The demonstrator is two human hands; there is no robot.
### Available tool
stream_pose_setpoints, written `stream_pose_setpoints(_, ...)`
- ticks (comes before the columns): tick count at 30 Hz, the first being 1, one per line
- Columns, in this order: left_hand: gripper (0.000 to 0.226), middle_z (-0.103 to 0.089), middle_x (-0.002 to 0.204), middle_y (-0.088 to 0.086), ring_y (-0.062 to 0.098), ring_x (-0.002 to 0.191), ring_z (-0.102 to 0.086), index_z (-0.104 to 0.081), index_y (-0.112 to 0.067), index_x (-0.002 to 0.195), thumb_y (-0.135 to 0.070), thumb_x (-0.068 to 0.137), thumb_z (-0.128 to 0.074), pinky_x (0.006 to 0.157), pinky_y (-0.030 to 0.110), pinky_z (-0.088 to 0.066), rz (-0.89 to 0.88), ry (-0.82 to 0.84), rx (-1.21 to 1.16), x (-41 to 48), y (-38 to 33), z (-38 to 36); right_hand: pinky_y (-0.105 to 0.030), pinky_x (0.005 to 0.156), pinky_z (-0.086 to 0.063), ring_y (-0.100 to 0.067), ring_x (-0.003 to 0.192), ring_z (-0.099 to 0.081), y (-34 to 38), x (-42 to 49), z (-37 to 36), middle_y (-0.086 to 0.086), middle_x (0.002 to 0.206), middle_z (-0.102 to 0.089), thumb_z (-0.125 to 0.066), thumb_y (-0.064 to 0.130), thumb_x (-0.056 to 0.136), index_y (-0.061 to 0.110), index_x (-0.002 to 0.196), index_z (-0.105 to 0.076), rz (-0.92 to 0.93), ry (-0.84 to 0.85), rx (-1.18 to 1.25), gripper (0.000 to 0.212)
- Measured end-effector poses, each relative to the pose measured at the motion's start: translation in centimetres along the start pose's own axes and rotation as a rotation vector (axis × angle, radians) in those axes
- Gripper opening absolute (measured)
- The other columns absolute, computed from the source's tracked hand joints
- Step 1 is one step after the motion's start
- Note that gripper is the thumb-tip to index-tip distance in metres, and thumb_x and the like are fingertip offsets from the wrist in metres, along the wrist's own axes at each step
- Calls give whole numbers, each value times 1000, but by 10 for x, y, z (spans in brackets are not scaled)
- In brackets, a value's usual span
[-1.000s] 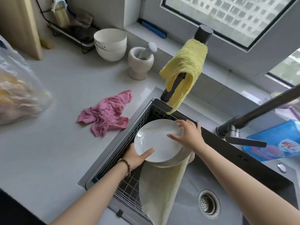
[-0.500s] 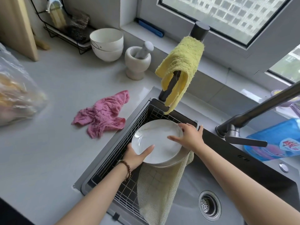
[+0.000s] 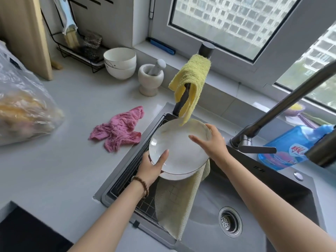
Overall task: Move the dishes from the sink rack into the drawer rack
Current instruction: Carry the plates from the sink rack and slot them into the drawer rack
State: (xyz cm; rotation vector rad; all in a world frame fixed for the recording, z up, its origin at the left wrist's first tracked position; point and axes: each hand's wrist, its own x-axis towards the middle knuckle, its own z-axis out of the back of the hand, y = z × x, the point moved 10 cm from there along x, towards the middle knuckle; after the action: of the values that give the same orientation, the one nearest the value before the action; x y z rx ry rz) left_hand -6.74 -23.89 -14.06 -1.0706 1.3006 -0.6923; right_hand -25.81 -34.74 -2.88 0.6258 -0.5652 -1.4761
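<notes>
Two glossy round white plates (image 3: 181, 150), stacked, are held just above the wire sink rack (image 3: 127, 179) on the left of the sink (image 3: 272, 197). Gripping them, the left hand (image 3: 151, 168) clasps the near rim, thumb on top; the right hand (image 3: 212, 142) clasps the far rim. A woven mesh cloth (image 3: 174, 206) drapes off the rack. A stone mortar (image 3: 150, 79) holds its pestle (image 3: 158, 65).
</notes>
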Motion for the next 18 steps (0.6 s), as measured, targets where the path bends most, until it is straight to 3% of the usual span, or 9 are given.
stream_pose_setpoints(4, 72, -59, 121, -6, 12, 109, -57, -45, -18, 127, -57, 72, -68, 89, 27, -48, -107, -64, -37, -46, -29, 17, -32, 97, -46, -11, 109, -55, 22, -45, 12, 4, 120, -57, -82, 31, 72, 24, 121, -50, -39, -17, 366, 58)
stream_pose_setpoints(7, 69, -58, 117, -4, 12, 106, -55, -44, -16, 125, -51, 72, -70, 85, 24, -41, -145, -160, -46, -88, -38, 45, -38, 96, -50, -14, 109, -59, 33, -91, 6, 2, 121, -59, -83, 29, 71, 29, 115, -51, -77, 6, 483, 54)
stream_pose_setpoints(10, 61, -60, 108, -5, 17, 102, -56, -48, -19, 115, -50, 69, -74, 78, 22, -45, -128, -217, -44, -128, -32, 78, -43, 93, -52, -19, 109, -59, 42, -139, -10, -1, 123, -56, -84, 32, 68, 32, 119, -48, -122, 78, 545, 62)
stream_pose_setpoints(13, 69, -60, 113, -6, 17, 106, -58, -49, -26, 114, -51, 59, -81, 89, 35, -51, -144, -214, -74, -165, -27, 106, -40, 89, -53, -15, 101, -59, 61, -185, -26, 4, 114, -54, -80, 15, 74, 30, 125, -41, -136, 179, 666, 66)
stream_pose_setpoints(16, 70, -55, 118, -7, 15, 110, -52, -45, -30, 120, -42, 61, -83, 91, 30, -45, -194, -249, -65, -209, -29, 132, -36, 89, -53, -14, 103, -57, 85, -225, -37, 11, 110, -51, -78, 12, 75, 34, 128, -38, -91, 283, 677, 70)
stream_pose_setpoints(18, 85, -55, 121, -9, 13, 113, -52, -45, -29, 124, -53, 52, -83, 97, 32, -44, -216, -276, -57, -241, -25, 151, -33, 87, -54, -15, 106, -57, 103, -253, -44, 8, 115, -51, -78, 14, 75, 36, 129, -36, -56, 350, 689, 72)
